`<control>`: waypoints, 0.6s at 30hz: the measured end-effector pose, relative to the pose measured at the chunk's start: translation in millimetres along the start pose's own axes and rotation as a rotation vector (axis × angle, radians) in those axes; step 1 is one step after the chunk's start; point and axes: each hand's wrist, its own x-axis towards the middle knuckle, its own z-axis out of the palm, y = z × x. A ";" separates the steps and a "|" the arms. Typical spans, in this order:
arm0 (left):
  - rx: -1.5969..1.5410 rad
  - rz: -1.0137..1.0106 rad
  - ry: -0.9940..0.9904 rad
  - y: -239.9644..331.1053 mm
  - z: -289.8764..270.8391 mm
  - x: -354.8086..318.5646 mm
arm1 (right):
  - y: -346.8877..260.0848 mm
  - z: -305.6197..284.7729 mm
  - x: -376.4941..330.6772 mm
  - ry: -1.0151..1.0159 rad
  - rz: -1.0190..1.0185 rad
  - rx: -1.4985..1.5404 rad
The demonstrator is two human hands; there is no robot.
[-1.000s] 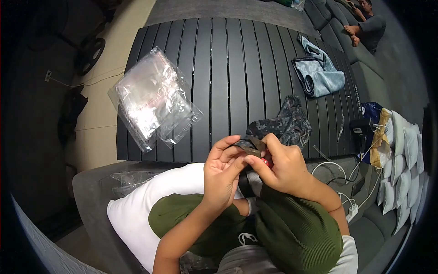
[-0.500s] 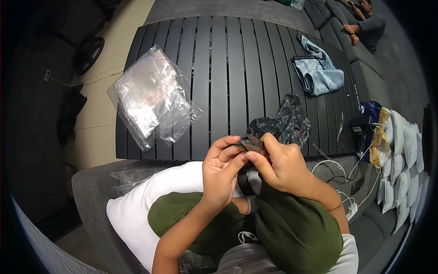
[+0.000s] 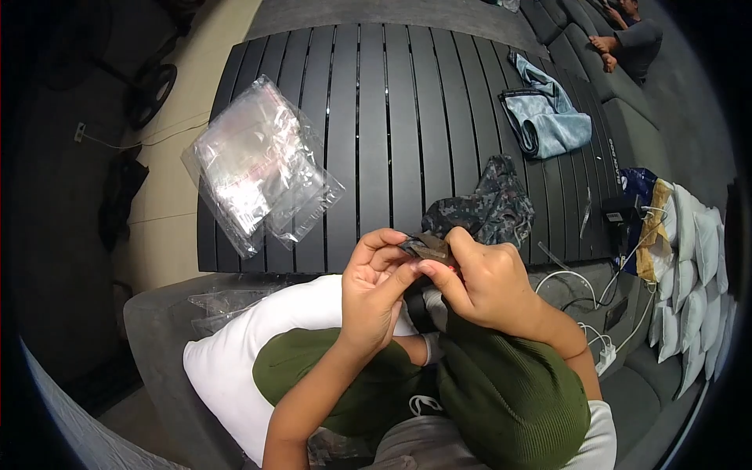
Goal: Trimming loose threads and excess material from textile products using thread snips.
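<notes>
Since the frame 1 second ago, our 2 hands have drawn closer together and the dark bit of fabric between them has been gathered into a smaller fold. In the head view, our left hand [image 3: 376, 286] and right hand [image 3: 486, 282] meet at the near edge of the black slatted table [image 3: 376, 102], the fingertips of both pinched shut on a small folded piece of camouflage cloth [image 3: 427, 247]. Just beyond it, the crumpled camouflage garment [image 3: 486, 207] lies on the slats. A stack of clear plastic bags [image 3: 258, 168] rests well to the left, a folded light blue cloth [image 3: 544, 117] far right. A white pillow [image 3: 235, 360] sits on our lap beneath the green sleeves.
</notes>
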 end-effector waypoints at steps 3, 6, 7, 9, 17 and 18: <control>-0.009 -0.010 0.003 0.0 3.4 -0.2 | 1.4 -2.1 -1.0 0.005 -0.024 -0.032; -0.030 -0.034 0.019 0.1 5.5 -0.7 | 6.3 -3.3 -3.8 0.018 -0.030 -0.026; -0.036 -0.052 0.026 0.5 5.9 -0.7 | 6.3 -6.0 -3.0 0.048 0.017 0.040; -0.046 -0.048 0.022 4.1 4.6 -0.8 | 3.9 -13.9 -2.7 0.050 0.136 0.176; -0.096 -0.079 0.062 12.4 10.8 0.0 | 27.6 -29.2 -6.7 0.135 0.262 0.478; -0.074 -0.076 0.058 12.1 10.8 0.4 | 26.7 -29.1 -6.0 0.135 0.261 0.478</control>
